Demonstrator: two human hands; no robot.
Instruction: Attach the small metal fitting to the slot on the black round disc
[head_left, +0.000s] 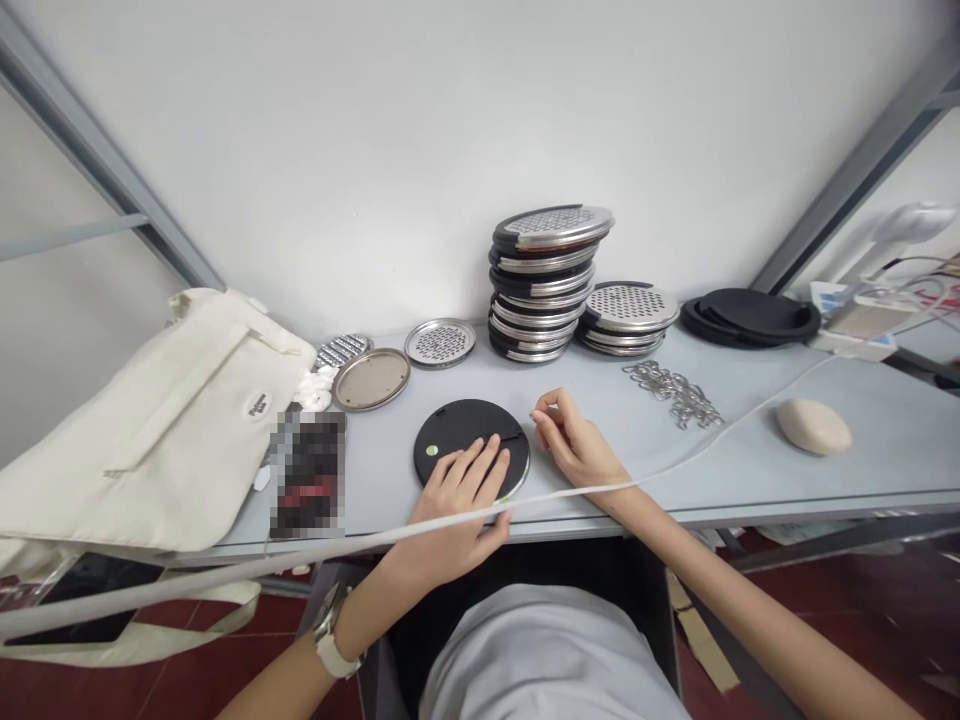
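Observation:
A black round disc (459, 430) lies flat on the grey table (750, 470) in front of me. My left hand (457, 510) rests on its near edge with fingers stretched out flat. My right hand (574, 440) hovers just right of the disc, thumb and forefinger pinched together on something too small to make out. A white cord (675, 465) runs across both wrists.
A tall stack of black-rimmed metal grater discs (544, 285) and a lower stack (628, 320) stand at the back. Loose metal discs (440, 342), (371, 379), a pile of metal rings (675, 392), black lids (750, 315), a beige oval block (814, 425) and a cream bag (150, 430) surround me.

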